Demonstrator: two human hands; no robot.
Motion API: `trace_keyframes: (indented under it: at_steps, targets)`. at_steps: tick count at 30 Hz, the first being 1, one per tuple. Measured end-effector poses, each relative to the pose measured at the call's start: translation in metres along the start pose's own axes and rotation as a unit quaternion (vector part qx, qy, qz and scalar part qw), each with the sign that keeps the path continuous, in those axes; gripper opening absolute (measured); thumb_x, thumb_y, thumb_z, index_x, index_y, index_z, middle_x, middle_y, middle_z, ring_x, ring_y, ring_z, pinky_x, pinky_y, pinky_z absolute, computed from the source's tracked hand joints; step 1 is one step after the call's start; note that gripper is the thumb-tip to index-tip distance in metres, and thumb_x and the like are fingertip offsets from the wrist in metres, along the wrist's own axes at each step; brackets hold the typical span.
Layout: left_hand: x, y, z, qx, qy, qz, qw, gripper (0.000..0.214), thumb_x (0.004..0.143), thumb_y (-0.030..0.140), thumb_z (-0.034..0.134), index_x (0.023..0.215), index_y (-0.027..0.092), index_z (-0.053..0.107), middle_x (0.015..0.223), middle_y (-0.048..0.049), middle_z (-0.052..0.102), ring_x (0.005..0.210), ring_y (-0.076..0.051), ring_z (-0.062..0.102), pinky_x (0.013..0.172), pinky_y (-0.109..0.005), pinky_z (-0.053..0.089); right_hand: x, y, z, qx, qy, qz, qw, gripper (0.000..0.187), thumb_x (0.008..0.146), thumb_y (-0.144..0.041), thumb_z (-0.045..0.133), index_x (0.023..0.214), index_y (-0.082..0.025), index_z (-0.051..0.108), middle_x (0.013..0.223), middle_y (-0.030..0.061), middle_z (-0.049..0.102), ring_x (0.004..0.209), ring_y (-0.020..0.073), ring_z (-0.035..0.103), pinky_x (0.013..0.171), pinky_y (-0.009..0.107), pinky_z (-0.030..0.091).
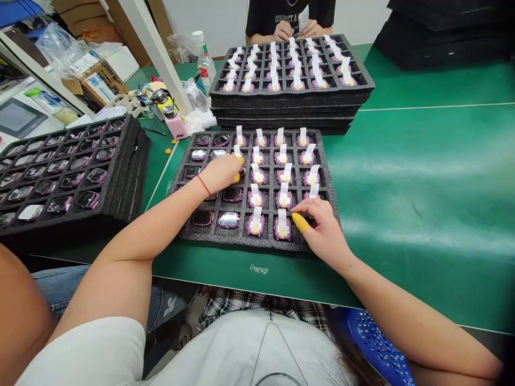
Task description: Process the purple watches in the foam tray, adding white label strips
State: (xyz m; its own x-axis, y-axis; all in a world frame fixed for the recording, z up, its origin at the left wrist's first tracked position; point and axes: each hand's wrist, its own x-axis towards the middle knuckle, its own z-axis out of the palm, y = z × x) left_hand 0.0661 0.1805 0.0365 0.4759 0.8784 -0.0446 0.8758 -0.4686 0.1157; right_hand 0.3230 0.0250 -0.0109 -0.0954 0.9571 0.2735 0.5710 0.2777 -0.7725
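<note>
A black foam tray (209,236) lies in front of me, its cells holding pink square watch-like devices (282,228). Most of these carry a white paper tab with a yellow mark, and those at the left show shiny or dark screens without tabs. My left hand (219,172), with yellow finger cots, pinches one pink device (241,170) in the tray's upper middle, partly hiding it. My right hand (322,228) rests at the tray's lower right edge. Its yellow-cotted finger (301,221) points left, just beside a tabbed device, and holds nothing.
A foam tray stack with tabless devices (68,171) stands left. Another stack with tabbed devices (292,91) stands ahead, with a co-worker's hands (293,31) beyond it. A pink dispenser (176,126) and a plastic bottle (205,61) stand near them, on a green mat (418,177).
</note>
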Motion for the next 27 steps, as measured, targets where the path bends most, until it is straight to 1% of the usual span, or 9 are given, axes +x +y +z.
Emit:
trace_keyframes:
  at_steps: [2,4,7,8,10,13,17,21,27]
  targets:
    - [-0.002,-0.001,-0.006,-0.016,0.014,-0.01,1.0,0.028,0.082,0.013,0.054,0.11,0.01,0.059,0.095,-0.0122,0.067,0.097,-0.027,0.065,0.092,-0.038,0.048,0.001,0.0,-0.001,0.0,0.005,-0.003,1.0,0.009,0.086,-0.02,0.056,0.09,-0.024,0.063,0.098,0.0057,0.064,0.103,0.0248,0.054,0.094,0.048,0.043]
    - [-0.013,0.006,-0.008,-0.122,0.027,-0.003,0.992,0.036,0.085,0.017,0.053,0.121,0.013,0.052,0.098,-0.0097,0.067,0.09,-0.022,0.067,0.084,-0.033,0.052,0.002,-0.002,-0.002,0.013,-0.003,-0.011,1.0,0.009,0.087,-0.02,0.055,0.09,-0.023,0.063,0.097,0.0055,0.064,0.1,0.0233,0.055,0.092,0.046,0.045]
    - [-0.041,0.035,0.004,-0.422,-0.026,0.035,0.906,0.041,0.084,0.023,0.057,0.123,0.017,0.047,0.11,-0.0086,0.065,0.091,-0.018,0.068,0.076,-0.03,0.056,0.002,-0.007,-0.004,0.058,-0.034,-0.026,0.997,0.01,0.09,-0.024,0.057,0.097,-0.023,0.063,0.096,0.0052,0.065,0.095,0.021,0.059,0.086,0.04,0.048]
    - [-0.051,0.048,0.011,-0.482,-0.069,0.044,0.872,0.039,0.083,0.025,0.059,0.12,0.017,0.049,0.111,-0.0087,0.065,0.092,-0.019,0.069,0.075,-0.03,0.057,0.001,-0.009,-0.003,0.072,-0.048,-0.03,0.996,0.012,0.09,-0.027,0.059,0.1,-0.023,0.063,0.096,0.0051,0.065,0.093,0.0205,0.059,0.084,0.039,0.048]
    - [-0.071,0.07,0.025,-0.514,-0.143,0.054,0.844,0.035,0.085,0.029,0.059,0.117,0.016,0.052,0.105,-0.0078,0.066,0.087,-0.018,0.069,0.072,-0.031,0.058,-0.001,-0.012,-0.001,0.088,-0.077,-0.041,0.992,0.015,0.087,-0.029,0.064,0.101,-0.022,0.063,0.093,0.0047,0.064,0.088,0.0197,0.059,0.079,0.036,0.049]
    - [-0.09,0.089,0.039,-0.467,-0.152,0.064,0.869,0.032,0.088,0.029,0.057,0.117,0.016,0.056,0.1,-0.007,0.066,0.077,-0.015,0.065,0.07,-0.032,0.056,-0.004,-0.013,0.004,0.1,-0.098,-0.053,0.989,0.008,0.084,-0.022,0.066,0.091,-0.022,0.061,0.088,0.0028,0.061,0.081,0.0167,0.056,0.073,0.033,0.048]
    - [-0.099,0.09,0.045,-0.383,-0.053,0.145,0.911,0.028,0.092,0.023,0.053,0.118,0.019,0.062,0.118,-0.01,0.06,0.098,-0.018,0.062,0.086,-0.035,0.054,-0.008,-0.014,0.009,0.132,-0.087,-0.069,0.985,0.013,0.083,-0.01,0.062,0.08,-0.021,0.056,0.082,0.0008,0.058,0.077,0.0138,0.055,0.069,0.03,0.048]
    - [-0.104,0.088,0.047,-0.386,0.004,0.236,0.892,0.024,0.092,0.023,0.054,0.113,0.022,0.066,0.126,-0.0093,0.061,0.113,-0.02,0.057,0.099,-0.04,0.049,-0.009,-0.015,0.01,0.135,-0.077,-0.117,0.981,0.017,0.079,-0.006,0.064,0.08,-0.022,0.056,0.084,0.0008,0.061,0.08,0.0143,0.06,0.072,0.031,0.05]
    - [-0.107,0.093,0.054,-0.371,0.044,0.209,0.904,0.019,0.094,0.019,0.056,0.107,0.022,0.07,0.118,-0.0051,0.067,0.104,-0.015,0.061,0.093,-0.03,0.051,-0.008,-0.014,0.005,0.068,-0.069,-0.177,0.979,0.016,0.082,-0.007,0.062,0.084,-0.023,0.057,0.087,0.002,0.064,0.08,0.0144,0.061,0.068,0.03,0.051]
